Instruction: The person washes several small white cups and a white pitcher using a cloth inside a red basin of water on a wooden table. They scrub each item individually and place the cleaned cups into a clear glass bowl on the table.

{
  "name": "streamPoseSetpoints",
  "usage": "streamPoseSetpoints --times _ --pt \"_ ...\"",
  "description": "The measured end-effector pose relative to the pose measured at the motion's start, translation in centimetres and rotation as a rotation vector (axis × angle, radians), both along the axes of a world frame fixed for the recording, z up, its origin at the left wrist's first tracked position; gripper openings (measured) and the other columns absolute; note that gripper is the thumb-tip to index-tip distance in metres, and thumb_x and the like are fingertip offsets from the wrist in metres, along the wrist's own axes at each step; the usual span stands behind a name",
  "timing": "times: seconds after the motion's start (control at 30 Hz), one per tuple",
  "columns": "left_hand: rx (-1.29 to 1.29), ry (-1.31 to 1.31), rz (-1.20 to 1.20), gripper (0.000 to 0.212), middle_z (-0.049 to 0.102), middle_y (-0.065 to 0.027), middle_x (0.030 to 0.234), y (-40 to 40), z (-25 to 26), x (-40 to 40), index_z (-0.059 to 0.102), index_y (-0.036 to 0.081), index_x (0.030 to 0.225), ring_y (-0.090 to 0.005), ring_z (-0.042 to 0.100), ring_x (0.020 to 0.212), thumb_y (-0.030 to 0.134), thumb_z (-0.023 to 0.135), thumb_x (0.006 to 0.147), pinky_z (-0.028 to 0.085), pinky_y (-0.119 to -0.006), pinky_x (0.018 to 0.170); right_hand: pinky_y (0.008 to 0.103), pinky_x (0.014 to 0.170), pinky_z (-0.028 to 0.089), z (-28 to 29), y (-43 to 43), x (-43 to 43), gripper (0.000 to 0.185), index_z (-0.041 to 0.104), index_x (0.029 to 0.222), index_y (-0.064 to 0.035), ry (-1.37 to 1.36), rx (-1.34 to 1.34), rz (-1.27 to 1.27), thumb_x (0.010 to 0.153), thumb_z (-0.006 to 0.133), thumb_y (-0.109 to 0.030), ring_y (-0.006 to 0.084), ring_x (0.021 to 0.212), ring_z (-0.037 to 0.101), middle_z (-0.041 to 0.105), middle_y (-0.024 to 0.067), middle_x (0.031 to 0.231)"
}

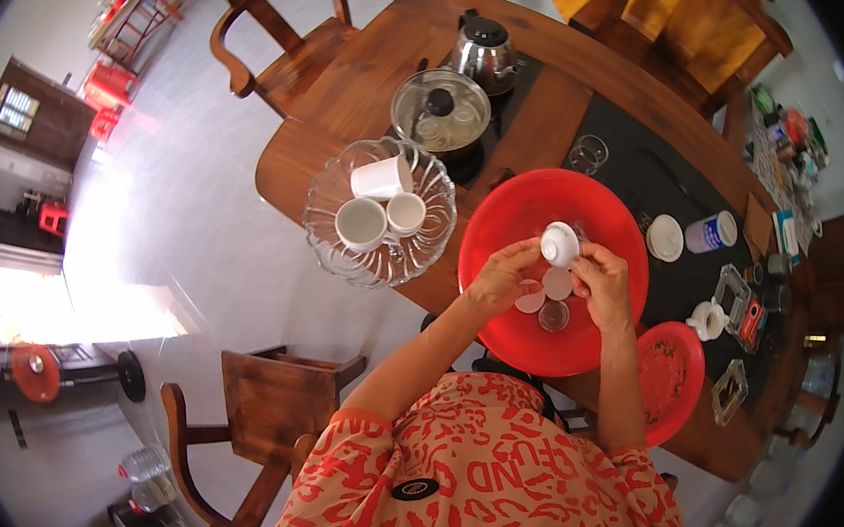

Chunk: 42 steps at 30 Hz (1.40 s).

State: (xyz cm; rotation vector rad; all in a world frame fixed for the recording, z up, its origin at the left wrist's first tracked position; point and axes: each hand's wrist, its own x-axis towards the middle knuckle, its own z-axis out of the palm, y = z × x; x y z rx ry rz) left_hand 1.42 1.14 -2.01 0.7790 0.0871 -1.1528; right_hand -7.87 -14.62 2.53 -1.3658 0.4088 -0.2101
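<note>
A small white teacup (pixel 559 245) is held over the red plastic basin (pixel 551 190), its footed base turned up towards me. The fingers of my left hand (pixel 507 277) grip its left side. On its lower right, the fingers of my right hand (pixel 603 281) pinch the rim. Several small round cups lie in the basin below, among them a whitish one (pixel 557 282) and a clear one (pixel 553 317). Left of the basin, a scalloped glass bowl (pixel 318 216) holds white mugs (pixel 362 224).
A glass-lidded pot (pixel 440 111) and a steel kettle (pixel 485 55) stand behind on the wooden table (pixel 374 64). To the right are a white lid (pixel 664 238), a labelled canister (pixel 710 231), a white pitcher (pixel 708 320), a red tray (pixel 671 385) and a glass ashtray (pixel 729 392). A wooden chair (pixel 277 412) stands at left.
</note>
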Motion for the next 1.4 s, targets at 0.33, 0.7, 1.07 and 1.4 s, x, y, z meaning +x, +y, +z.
streamPoseSetpoints --times 0.33,0.7,1.07,1.4 --pt "0.712 -1.592 -0.117 0.035 0.058 -0.0174 0.103 2.1 0.0 -1.5 0.056 0.001 0.109 -0.0298 0.058 0.097 0.009 0.057 0.075 0.048 -0.038 0.079 0.0346 0.063 0.049 3.8 7.6 6.4 0.020 0.062 0.082 -0.0023 -0.493 -1.184 0.056 0.065 0.068 0.007 0.0264 0.076 0.058 0.056 0.0090 0.086" --pt "0.681 -1.911 -0.470 0.048 0.042 -0.0104 0.134 4.2 -0.3 -1.7 0.043 0.004 0.131 -0.0272 0.033 0.130 0.022 0.045 0.086 0.021 -0.046 0.109 0.0313 0.056 0.043 -0.4 13.1 14.2 0.012 0.061 0.075 -0.0048 -0.696 -1.440 0.285 0.063 0.063 -0.004 0.0188 0.068 0.053 0.053 0.0023 0.079" --pt "0.670 -2.231 -0.144 0.028 0.054 -0.0109 0.101 4.2 -4.3 -2.6 0.056 0.010 0.107 -0.0252 0.051 0.100 0.022 0.050 0.082 0.040 -0.043 0.085 0.0323 0.060 0.048 -0.9 14.3 14.0 0.021 0.063 0.084 -0.0052 -0.539 -1.389 0.296 0.065 0.067 0.000 0.0213 0.072 0.057 0.054 0.0053 0.083" --pt "0.665 -1.669 -0.181 0.027 0.052 -0.0188 0.102 2.0 0.2 -0.2 0.054 -0.002 0.098 -0.0374 0.057 0.089 -0.002 0.055 0.071 0.050 -0.043 0.072 0.0404 0.072 0.049 -3.8 0.5 5.1 0.024 0.064 0.096 -0.0101 0.439 -1.503 -0.058 0.072 0.066 -0.008 0.0301 0.088 0.057 0.056 0.0123 0.095"
